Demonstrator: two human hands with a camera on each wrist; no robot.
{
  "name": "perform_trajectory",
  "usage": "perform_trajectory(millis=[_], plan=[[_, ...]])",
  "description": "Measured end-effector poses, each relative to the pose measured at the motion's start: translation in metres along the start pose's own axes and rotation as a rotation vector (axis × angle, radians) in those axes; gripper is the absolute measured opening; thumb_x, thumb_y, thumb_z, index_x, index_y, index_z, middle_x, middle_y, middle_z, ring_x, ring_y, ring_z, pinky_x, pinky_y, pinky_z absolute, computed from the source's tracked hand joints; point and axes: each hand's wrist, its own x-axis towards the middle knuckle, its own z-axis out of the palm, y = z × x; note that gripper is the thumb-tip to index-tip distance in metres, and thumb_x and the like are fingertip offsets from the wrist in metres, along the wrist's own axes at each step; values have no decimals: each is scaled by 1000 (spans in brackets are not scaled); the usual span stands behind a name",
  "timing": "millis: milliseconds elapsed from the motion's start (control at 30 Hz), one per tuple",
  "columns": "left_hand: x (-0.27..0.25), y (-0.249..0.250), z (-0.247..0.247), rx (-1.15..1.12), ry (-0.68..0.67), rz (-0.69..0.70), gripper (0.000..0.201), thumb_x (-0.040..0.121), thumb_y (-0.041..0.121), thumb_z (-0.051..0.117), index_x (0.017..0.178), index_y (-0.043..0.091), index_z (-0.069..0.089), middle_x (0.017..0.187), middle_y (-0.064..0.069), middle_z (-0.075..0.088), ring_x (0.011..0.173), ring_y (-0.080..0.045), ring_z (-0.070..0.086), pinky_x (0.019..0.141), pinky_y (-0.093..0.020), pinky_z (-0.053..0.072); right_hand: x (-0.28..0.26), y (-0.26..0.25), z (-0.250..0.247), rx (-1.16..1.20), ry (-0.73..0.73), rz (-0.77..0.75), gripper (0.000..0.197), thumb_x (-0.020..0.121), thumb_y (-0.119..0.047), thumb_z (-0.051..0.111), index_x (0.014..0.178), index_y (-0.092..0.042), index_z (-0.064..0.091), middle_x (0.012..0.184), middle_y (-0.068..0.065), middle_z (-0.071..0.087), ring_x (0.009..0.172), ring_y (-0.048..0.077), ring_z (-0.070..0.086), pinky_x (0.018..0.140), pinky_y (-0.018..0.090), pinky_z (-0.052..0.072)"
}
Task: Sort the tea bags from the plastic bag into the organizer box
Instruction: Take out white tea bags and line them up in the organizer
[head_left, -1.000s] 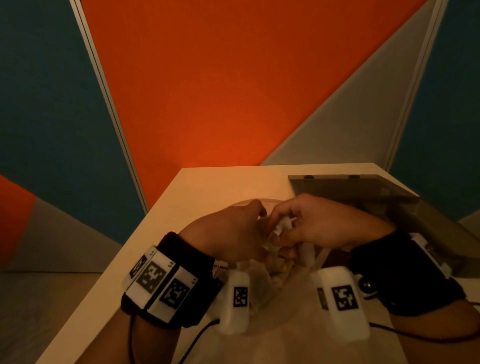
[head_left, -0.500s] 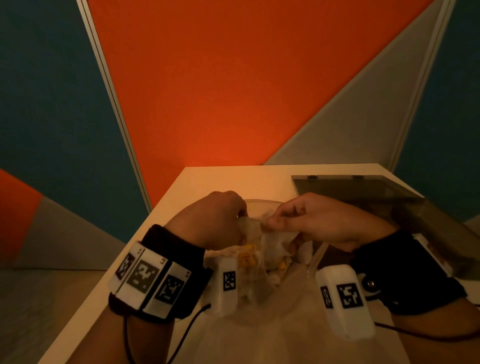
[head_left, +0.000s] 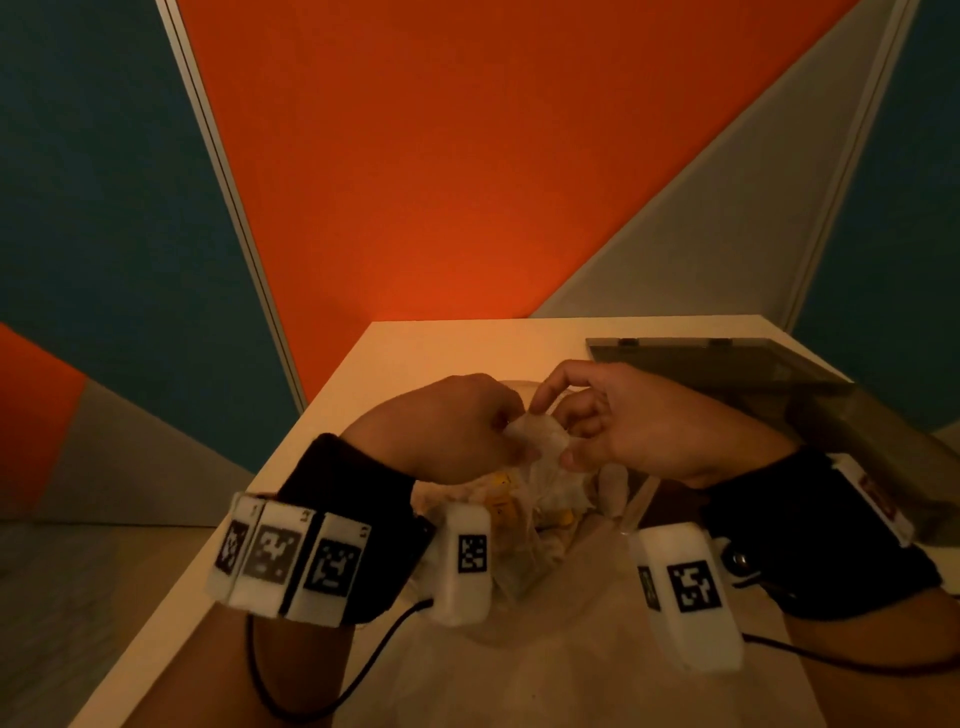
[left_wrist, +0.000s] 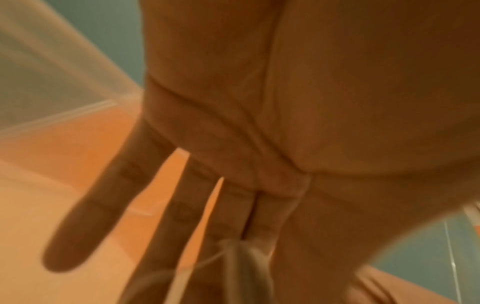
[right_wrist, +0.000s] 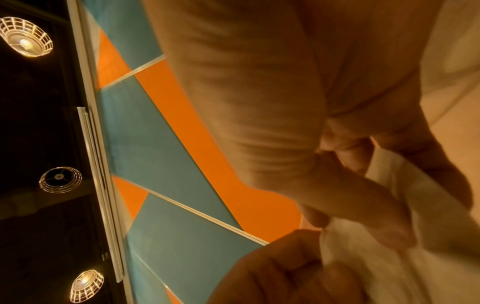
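A clear plastic bag lies on the table in front of me, with several tea bags with yellow tags dimly visible inside. Its top is bunched up between my hands. My left hand pinches the film from the left. The left wrist view shows a fold of the bag between thumb and forefinger, with the other fingers straight. My right hand pinches the same bunched top from the right; the right wrist view shows its thumb pressing the film. The organizer box stands at the right, behind my right wrist.
The box's translucent lid stands open towards the back wall. The pale table ends just left of my left wrist and at the wall behind. Cables trail from both wrist units across the near table.
Half a second ago the hands were spread slightly, with the bag's mouth between them. They have since drawn together, and the bag's top is gathered between their fingertips.
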Motion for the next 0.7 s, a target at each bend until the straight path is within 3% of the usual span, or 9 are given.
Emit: perform_trajectory(millis=[67, 267, 433, 567, 700], plan=[[2, -3, 1, -73, 62, 22, 20, 94, 32, 58, 90, 15, 68, 86, 0, 68, 75, -14, 60, 71, -34, 49, -1, -1, 0, -13, -13, 26, 49, 77, 9, 73, 111, -24, 59, 97, 5, 73, 93, 28, 70, 84, 50, 58], [4, -9, 0, -117, 116, -13, 19, 95, 27, 55, 89, 15, 69, 79, 4, 70, 69, -7, 61, 63, -24, 49, -2, -5, 4, -123, -4, 20, 41, 79, 1, 75, 107, -26, 60, 90, 0, 75, 84, 18, 72, 80, 47, 59], [3, -4, 0, -251, 82, -11, 31, 90, 47, 59, 101, 19, 69, 87, 2, 69, 75, -14, 65, 73, -39, 59, -5, -11, 2, -88, 49, -18, 39, 80, 1, 74, 105, -25, 61, 88, -3, 76, 85, 14, 72, 84, 44, 59], [0, -3, -4, -343, 120, 25, 14, 91, 25, 64, 85, 17, 73, 80, -1, 73, 73, -21, 71, 68, -44, 60, -8, -13, -3, -111, 87, -15, 37, 80, 0, 75, 103, -26, 62, 87, -2, 75, 81, 14, 72, 78, 41, 61], [-4, -3, -8, -439, 234, 17, 15, 94, 19, 60, 84, 13, 70, 78, -7, 73, 68, -25, 71, 62, -44, 60, -11, -13, -7, -187, 80, 11, 32, 83, -2, 72, 103, -24, 62, 87, -3, 75, 79, 13, 72, 75, 38, 62]])
